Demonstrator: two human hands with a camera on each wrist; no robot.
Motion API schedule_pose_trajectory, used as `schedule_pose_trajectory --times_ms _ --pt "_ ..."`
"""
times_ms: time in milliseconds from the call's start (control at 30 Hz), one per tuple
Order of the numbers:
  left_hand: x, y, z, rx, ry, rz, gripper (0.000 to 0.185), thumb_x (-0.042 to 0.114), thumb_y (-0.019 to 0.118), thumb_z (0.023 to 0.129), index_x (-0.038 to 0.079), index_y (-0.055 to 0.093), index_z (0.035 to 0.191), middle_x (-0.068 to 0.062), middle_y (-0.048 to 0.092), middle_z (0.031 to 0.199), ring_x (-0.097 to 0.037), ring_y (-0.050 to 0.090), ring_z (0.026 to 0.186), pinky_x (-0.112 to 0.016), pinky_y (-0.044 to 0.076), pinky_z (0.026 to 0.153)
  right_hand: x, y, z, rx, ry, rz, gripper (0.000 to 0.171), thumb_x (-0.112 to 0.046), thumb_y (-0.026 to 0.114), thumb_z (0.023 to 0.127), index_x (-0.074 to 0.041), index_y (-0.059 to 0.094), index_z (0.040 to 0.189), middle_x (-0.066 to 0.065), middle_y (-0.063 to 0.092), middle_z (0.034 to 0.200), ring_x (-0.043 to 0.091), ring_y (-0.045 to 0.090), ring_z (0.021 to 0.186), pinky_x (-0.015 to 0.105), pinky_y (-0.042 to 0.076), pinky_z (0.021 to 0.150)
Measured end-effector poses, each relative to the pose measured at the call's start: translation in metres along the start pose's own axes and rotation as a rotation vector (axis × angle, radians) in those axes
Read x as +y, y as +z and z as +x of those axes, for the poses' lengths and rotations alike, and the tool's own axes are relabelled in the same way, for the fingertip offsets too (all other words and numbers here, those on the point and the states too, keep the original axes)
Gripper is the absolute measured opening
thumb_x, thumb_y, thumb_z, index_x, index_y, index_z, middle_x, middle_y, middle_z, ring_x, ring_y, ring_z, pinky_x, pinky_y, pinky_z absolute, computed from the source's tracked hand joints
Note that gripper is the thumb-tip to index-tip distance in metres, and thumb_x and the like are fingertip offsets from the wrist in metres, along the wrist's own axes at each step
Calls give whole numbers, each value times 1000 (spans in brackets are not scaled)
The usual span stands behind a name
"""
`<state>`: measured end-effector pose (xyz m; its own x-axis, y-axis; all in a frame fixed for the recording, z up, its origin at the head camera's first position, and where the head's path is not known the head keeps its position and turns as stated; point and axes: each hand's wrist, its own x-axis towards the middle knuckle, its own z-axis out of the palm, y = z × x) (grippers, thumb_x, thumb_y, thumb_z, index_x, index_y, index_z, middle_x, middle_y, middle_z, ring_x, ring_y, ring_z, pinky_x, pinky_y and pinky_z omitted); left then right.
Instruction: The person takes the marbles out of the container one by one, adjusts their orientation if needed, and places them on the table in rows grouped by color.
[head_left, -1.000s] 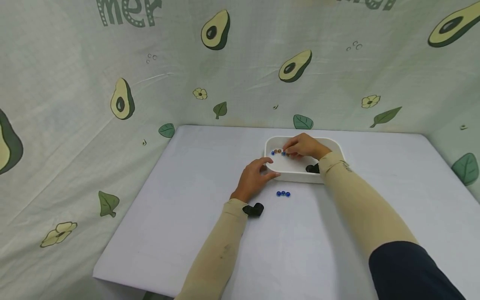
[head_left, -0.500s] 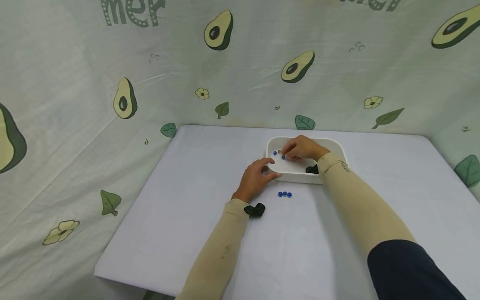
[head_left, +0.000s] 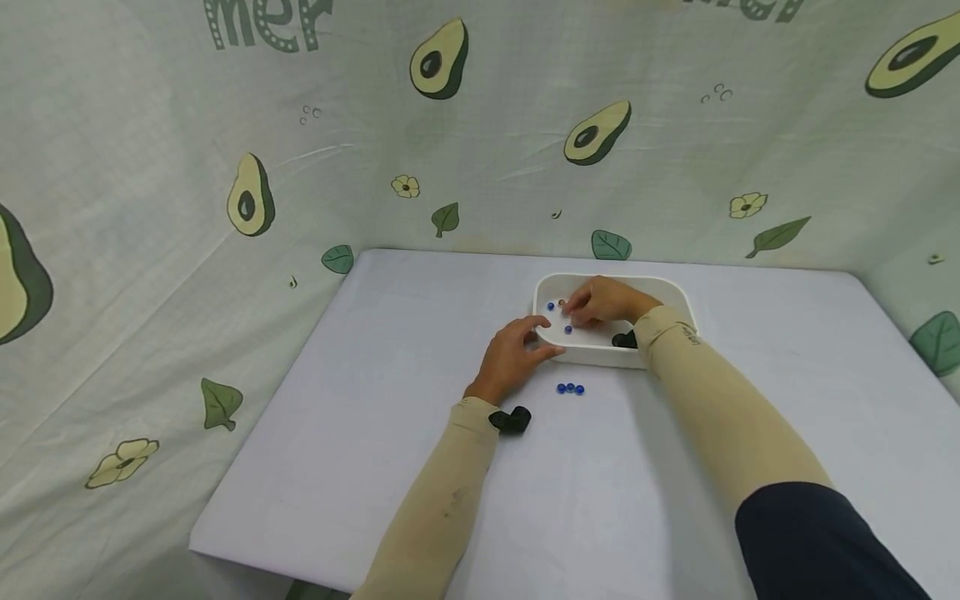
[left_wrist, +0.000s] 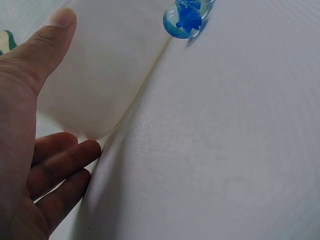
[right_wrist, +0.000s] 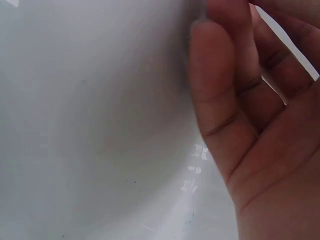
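Observation:
A white tray (head_left: pixel 670 293) stands on the table with a few marbles in it: a blue one (head_left: pixel 551 307), a brown one (head_left: pixel 561 302) and another blue one (head_left: pixel 567 330) nearer to me. My right hand (head_left: pixel 600 300) reaches into the tray, its fingers (right_wrist: pixel 225 90) curled above the tray floor (right_wrist: pixel 100 125). Whether they hold a marble is hidden. My left hand (head_left: pixel 517 354) grips the tray's near left corner, with its thumb (left_wrist: pixel 45 45) against the tray wall (left_wrist: pixel 110 75). Three blue marbles (head_left: pixel 570 388) lie in a row on the table in front of the tray; one of them (left_wrist: pixel 185 17) shows in the left wrist view.
The table (head_left: pixel 375 400) is covered with a pale cloth and ends close to me at its front edge (head_left: pixel 300 571). Avocado-print fabric walls (head_left: pixel 225 208) enclose it at the left, back and right. Black wrist cameras (head_left: pixel 510 419) sit on both forearms.
My right hand has shifted slightly over the row of marbles, which now shows fewer of them. One blue marble now lies nearer the tray's front. The left hand has stayed put.

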<state>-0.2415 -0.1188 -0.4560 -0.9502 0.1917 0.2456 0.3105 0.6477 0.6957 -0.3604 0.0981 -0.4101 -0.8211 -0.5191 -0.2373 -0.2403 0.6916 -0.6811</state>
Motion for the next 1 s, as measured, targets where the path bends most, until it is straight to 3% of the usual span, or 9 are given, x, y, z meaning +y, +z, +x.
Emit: schedule_pose_trajectory --times_ms 200,533,800,1000 --pt "0 2 0 -1 -8 11 49 46 78 85 23 61 124 2 64 114 -11 58 100 -33 49 88 2 0 -5 -53 6 -11 24 -8 74 87 -9 76 111 4 66 82 21 58 73 33 49 67" --pt "1 1 -1 8 -16 26 48 47 78 85 25 61 124 3 64 114 -11 57 99 -33 50 88 1 -4 -10 -206 9 64 20 -3 74 86 -4 77 106 7 70 86 18 64 71 32 55 68" --pt "1 2 -3 20 -20 14 45 43 80 85 25 61 121 3 64 110 -11 57 96 -33 51 86 -4 -3 -13 -313 -2 5 20 -7 74 87 -7 78 106 5 67 88 19 61 74 33 53 69" --pt "0 3 -1 31 17 15 44 43 80 84 24 62 119 4 64 109 -11 58 97 -32 50 85 -12 -7 -21 -392 67 -28 21 -13 70 90 -11 78 110 3 70 92 19 62 78 34 56 71"
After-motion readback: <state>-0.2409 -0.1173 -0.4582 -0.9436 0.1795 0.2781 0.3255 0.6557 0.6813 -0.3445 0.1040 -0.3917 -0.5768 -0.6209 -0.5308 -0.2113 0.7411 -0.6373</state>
